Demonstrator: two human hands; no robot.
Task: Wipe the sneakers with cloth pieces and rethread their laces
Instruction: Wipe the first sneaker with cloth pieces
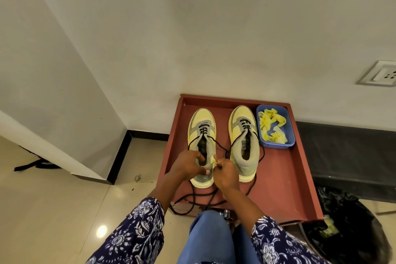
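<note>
Left hand (pixel 188 164) grips left sneaker (pixel 202 148) heel collar; right hand (pixel 225 172) pinches yellow cloth piece (pixel 213 160) against it. Brace shoe firmly, rub short strokes, avoid loose laces (pixel 222 146).

Far up and right of your fingers, a wall socket (pixel 378 75) sits on the white wall (pixel 192 27). Below and right of them lies a black plastic bag (pixel 347 220). Left of them, glossy floor tiles (pixel 53 210) meet a black skirting (pixel 120 156).
</note>
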